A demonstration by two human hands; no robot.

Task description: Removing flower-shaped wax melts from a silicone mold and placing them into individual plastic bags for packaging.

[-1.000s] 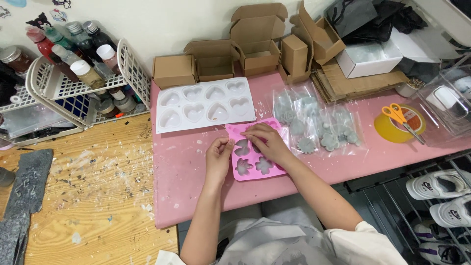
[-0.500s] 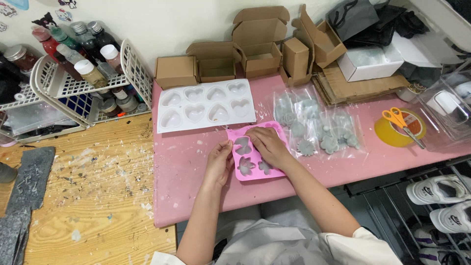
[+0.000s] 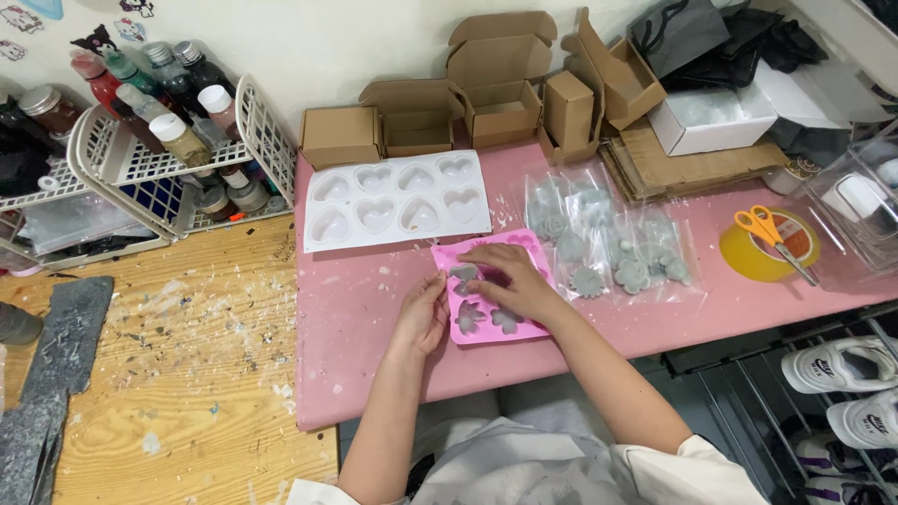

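your left hand (image 3: 423, 316) pinches the left edge of the pink mold (image 3: 489, 292), frame centre; right hand (image 3: 510, 279) lies on top, fingers pressing its cavities.

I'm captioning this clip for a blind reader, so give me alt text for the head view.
Seen from above, the left hand steadies the edge of a pink silicone mold on a pink table while the right hand presses on its grey casts. A white heart mold lies behind it.
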